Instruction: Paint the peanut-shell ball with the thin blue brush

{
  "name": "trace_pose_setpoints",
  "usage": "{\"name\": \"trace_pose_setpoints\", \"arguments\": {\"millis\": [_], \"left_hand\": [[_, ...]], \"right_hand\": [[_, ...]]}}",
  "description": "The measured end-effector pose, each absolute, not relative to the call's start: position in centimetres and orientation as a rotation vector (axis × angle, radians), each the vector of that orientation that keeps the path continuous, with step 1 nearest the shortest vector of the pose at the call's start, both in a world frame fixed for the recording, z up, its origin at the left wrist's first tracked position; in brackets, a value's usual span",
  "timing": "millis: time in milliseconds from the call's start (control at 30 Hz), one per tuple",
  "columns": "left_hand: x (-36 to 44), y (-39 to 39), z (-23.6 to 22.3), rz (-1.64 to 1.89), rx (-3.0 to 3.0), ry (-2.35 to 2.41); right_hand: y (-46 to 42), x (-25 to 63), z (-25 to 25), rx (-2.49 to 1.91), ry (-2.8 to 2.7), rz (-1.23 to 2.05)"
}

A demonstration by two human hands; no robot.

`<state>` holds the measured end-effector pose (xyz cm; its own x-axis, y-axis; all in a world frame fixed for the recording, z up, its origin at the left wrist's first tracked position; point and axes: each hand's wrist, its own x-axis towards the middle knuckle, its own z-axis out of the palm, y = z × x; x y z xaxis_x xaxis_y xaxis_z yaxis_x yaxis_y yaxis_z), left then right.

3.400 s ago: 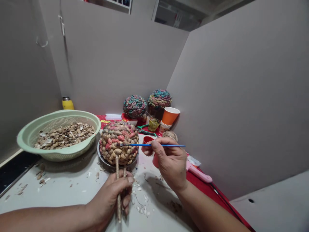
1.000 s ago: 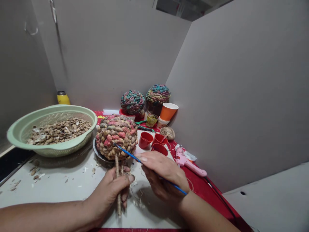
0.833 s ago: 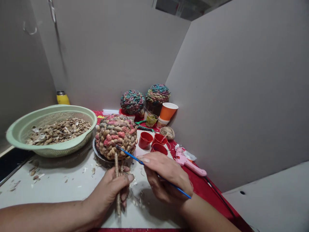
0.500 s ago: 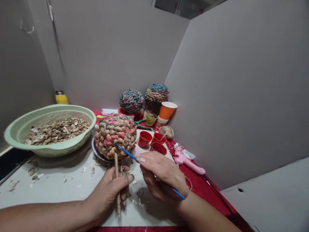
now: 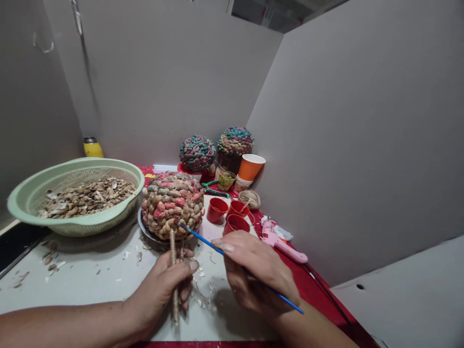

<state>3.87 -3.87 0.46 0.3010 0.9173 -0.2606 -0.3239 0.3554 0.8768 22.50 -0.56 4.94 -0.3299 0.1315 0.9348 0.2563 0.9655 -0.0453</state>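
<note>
A ball covered in peanut shells, partly painted red and grey, rests on a metal dish. Two twine-wrapped sticks come out of its lower front. My left hand is closed around them, thumb across the front. Between the fingers of my right hand is a slim blue paintbrush. Its bristles are at the unpainted lower right of the ball; whether they touch cannot be made out. Just beyond that hand stand several red cups.
On the left sits a green colander of shells. Behind are two painted shell balls, an orange paper cup, a twine roll and green-handled pliers. A pink glue gun lies right. Shell scraps litter the white board.
My right hand has drawn back to the right. The brush tip has moved lower and rightward across the ball. My left hand keeps its hold on the sticks.
</note>
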Motion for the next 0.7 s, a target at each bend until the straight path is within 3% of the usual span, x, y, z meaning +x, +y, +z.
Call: {"name": "trace_pose_setpoints", "arguments": {"millis": [300, 700], "left_hand": [[3.5, -3.7, 0.9, 0.971, 0.663, 0.818], [3.4, -3.2, 1.7, 0.954, 0.645, 0.804]], "right_hand": [[0.9, 22.9, 4.4, -0.296, -1.729, -0.306], [1.3, 21.9, 4.6, -0.286, -1.872, -0.155]]}}
